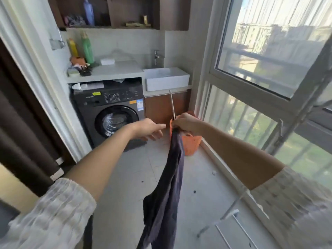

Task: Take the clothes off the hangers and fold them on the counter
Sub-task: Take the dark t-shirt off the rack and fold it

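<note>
My right hand [186, 123] pinches the top of the dark garment [167, 186], which hangs at centre frame toward six o'clock. My left hand [149, 129] is spread, holding nothing. I judge carrying comes next: the counter [115, 71] lies at eleven o'clock.

The right hand [186, 124] covers the top of the dark garment [165, 186] — whether a hanger sits inside the grip cannot be told. The garment's lower end runs off the bottom edge. The orange basket [191, 142] is half hidden behind hand and cloth. Shelf items [75, 19] up top are blurred — unreadable.
</note>
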